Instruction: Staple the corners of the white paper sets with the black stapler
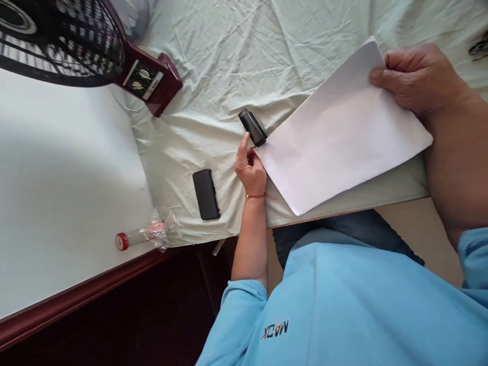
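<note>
White paper sheets, seemingly a thin stack, slant over the cloth-covered table. At their upper right edge my right hand grips them, thumb on top. My left hand, a red string round its wrist, is closed at the left corner of the paper, with its index finger stretched toward a small black stapler. One end of the stapler meets that paper corner; whether the paper lies in its jaws I cannot tell. Part of the left fingers' grip is hidden.
A black phone lies left of my left hand. Further left is a clear bottle with a red cap, partly in plastic wrap. A dark red fan stands at the upper left. The table edge runs before my body.
</note>
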Demonstrator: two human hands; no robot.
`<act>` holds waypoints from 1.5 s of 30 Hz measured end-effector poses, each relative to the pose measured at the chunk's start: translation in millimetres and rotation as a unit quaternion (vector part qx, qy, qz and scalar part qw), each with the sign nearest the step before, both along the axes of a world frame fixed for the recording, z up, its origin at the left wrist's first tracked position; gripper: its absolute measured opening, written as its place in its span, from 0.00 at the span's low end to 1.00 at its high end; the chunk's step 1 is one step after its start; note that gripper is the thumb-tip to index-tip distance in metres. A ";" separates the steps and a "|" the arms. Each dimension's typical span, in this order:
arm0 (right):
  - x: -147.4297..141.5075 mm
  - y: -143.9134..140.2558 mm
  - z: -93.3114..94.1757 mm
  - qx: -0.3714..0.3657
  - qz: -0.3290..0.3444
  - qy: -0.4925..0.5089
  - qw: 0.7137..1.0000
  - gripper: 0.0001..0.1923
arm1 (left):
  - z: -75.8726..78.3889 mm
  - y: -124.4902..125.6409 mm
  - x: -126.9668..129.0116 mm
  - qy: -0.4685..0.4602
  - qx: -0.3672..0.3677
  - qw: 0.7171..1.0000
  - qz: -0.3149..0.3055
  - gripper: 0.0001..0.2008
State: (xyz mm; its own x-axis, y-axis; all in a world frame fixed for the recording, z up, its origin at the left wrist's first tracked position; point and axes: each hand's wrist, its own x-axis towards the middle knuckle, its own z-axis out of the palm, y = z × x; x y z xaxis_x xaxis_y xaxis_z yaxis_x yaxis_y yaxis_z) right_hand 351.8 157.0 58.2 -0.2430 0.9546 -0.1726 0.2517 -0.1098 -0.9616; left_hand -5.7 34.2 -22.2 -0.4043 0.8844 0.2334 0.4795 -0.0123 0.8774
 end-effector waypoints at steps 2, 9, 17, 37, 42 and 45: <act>1.6 -0.1 -3.1 -0.005 0.028 0.022 0.999 0.22 | 0.3 1.3 2.5 -0.036 0.034 0.998 0.031 0.29; -0.7 -0.4 -7.8 0.059 0.032 0.102 0.993 0.14 | 6.7 1.0 7.6 -0.176 0.059 0.981 0.059 0.31; -6.0 10.2 -13.6 0.105 -0.038 0.166 0.980 0.11 | 20.9 -9.8 8.8 -0.234 0.022 0.971 -0.049 0.31; -6.2 10.0 -19.4 0.117 -0.006 0.181 0.977 0.13 | 25.4 -9.7 6.7 -0.166 -0.009 0.986 -0.034 0.33; -7.1 9.7 -19.3 0.113 -0.014 0.185 0.976 0.16 | 24.8 -11.7 7.3 -0.191 0.000 0.981 -0.024 0.36; -8.0 10.5 -18.5 0.125 -0.022 0.190 0.974 0.16 | 24.4 -11.6 5.9 -0.200 -0.023 0.977 -0.072 0.30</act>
State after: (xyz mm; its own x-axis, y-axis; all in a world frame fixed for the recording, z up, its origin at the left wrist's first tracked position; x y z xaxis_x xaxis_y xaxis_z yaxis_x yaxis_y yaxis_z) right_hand 343.8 167.5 39.7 -0.2013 0.9662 0.1613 -0.1267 0.1377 -0.9823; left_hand 0.3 22.6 2.2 -0.3264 0.9443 0.0414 0.0940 -0.0112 0.9955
